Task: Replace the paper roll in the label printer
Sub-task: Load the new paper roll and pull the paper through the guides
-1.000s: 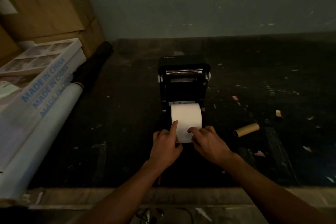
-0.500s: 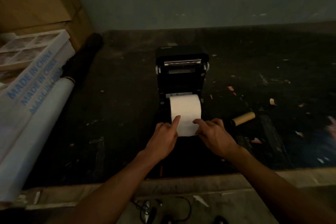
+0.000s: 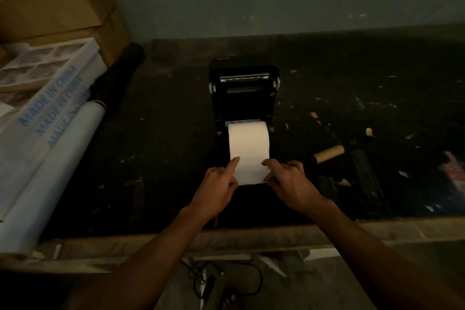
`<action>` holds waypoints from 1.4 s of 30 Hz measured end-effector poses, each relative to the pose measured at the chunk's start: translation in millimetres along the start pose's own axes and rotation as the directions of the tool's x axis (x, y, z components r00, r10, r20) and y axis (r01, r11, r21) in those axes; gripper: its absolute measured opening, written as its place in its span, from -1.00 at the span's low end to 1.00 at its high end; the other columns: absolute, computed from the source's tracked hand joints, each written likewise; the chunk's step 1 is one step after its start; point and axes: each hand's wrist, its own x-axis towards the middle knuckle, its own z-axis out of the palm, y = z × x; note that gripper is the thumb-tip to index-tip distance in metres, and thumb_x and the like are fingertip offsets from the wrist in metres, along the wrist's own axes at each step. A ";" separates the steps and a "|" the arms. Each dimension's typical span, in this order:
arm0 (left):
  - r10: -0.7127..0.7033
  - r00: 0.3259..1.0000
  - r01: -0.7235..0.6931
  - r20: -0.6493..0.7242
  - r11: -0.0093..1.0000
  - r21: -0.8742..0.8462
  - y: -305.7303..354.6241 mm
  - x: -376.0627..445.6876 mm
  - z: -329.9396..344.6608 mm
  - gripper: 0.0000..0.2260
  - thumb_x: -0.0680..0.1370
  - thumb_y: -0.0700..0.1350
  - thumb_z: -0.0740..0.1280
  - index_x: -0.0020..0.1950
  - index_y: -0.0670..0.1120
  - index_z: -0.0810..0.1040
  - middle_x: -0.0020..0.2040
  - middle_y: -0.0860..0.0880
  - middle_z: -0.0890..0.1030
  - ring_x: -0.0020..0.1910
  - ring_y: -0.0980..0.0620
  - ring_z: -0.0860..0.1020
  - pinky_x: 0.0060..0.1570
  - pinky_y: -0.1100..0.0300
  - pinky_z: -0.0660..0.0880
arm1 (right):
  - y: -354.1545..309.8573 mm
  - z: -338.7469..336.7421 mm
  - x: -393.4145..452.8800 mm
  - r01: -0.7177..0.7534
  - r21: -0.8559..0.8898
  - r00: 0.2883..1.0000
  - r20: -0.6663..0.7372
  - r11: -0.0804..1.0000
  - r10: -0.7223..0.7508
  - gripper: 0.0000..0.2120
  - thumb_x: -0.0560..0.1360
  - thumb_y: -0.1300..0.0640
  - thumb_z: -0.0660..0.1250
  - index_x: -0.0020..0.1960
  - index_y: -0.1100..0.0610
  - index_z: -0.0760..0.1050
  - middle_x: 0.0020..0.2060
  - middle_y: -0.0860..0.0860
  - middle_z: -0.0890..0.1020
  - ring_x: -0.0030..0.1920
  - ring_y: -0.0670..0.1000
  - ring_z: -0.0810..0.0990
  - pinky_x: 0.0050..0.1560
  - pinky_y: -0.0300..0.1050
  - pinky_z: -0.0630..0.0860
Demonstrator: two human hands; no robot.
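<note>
A black label printer [image 3: 244, 93] stands on the dark table with its lid tipped up and back. A white paper roll [image 3: 248, 143] sits in its bay, and a strip of paper runs from it toward me. My left hand [image 3: 218, 187] rests its index finger on the strip's left edge, the other fingers curled. My right hand [image 3: 289, 182] pinches the strip's right edge between thumb and fingers. An empty brown cardboard core [image 3: 327, 154] lies on the table to the right of the printer.
Long white boxes marked MADE IN CHINA [image 3: 47, 118] and a white tube [image 3: 57, 166] lie along the left. Cardboard cartons [image 3: 50, 5] are stacked at the back left. Paper scraps [image 3: 370, 131] dot the table. Cables [image 3: 221, 282] lie on the floor below the front edge.
The view has shifted slightly. My right hand has slid a little to the right edge of the paper strip. My left index finger stays on the strip.
</note>
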 end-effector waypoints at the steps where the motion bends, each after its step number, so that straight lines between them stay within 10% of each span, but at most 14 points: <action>1: -0.002 1.000 0.002 -0.012 1.000 -0.008 2.6 -2.2 0.6 -0.41 0.53 -0.22 0.29 0.50 -0.11 0.12 -0.05 -0.11 0.65 -0.01 -0.09 0.53 0.22 0.02 0.36 | 0.6 1.2 -2.3 0.003 0.008 1.000 -0.015 1.000 -0.003 -0.56 0.47 0.23 0.27 0.30 0.03 0.25 -0.04 -0.04 0.67 0.15 0.03 0.52 0.27 0.06 0.15; 24: -0.253 0.968 0.239 0.003 0.910 -0.339 29.8 -47.1 0.4 -0.27 0.42 -0.25 0.44 0.49 -0.06 0.15 -0.15 -0.04 0.70 -0.15 0.20 0.60 -0.05 0.51 0.35 | -14.1 5.3 -51.5 -0.008 0.167 0.991 -0.127 0.986 0.029 -0.45 0.41 0.21 0.39 0.35 0.05 0.28 -0.16 -0.11 0.68 0.00 -0.03 0.59 0.17 -0.04 0.25; 42: -0.172 0.981 0.192 0.088 0.910 -0.367 36.2 -60.7 -5.3 -0.32 0.44 -0.25 0.43 0.48 -0.09 0.19 -0.08 -0.07 0.69 -0.06 0.09 0.61 0.12 0.29 0.43 | -38.1 -1.3 -75.9 -0.196 0.196 0.973 -0.080 0.961 0.215 -0.44 0.40 0.22 0.40 0.34 0.09 0.29 -0.13 -0.05 0.69 0.00 0.04 0.61 0.20 0.19 0.40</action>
